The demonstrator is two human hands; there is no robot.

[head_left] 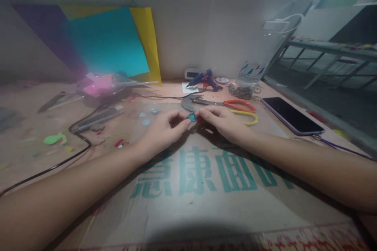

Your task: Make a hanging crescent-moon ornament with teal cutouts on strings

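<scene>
Between the fingertips of both hands is a small teal piece [192,117] with a dark rim, too small for me to tell its kind. My left hand [169,125] pinches it from the left with thumb and forefinger. From the other side my right hand [219,121] closes its thumb and fingers on it. Just left of my left hand lie several small light-blue pieces [146,122]. Scissors [240,106] with one orange and one yellow handle lie just beyond my right hand. Beneath both hands is a cardboard sheet [188,215] with green printed characters.
A blue glue gun [203,79] lies at the back, near a small white clock [192,73]. A phone [291,115] and a clear plastic cup [253,62] are on the right. Coloured sheets [106,43] lean against the wall. A black cable [79,133] crosses the left side.
</scene>
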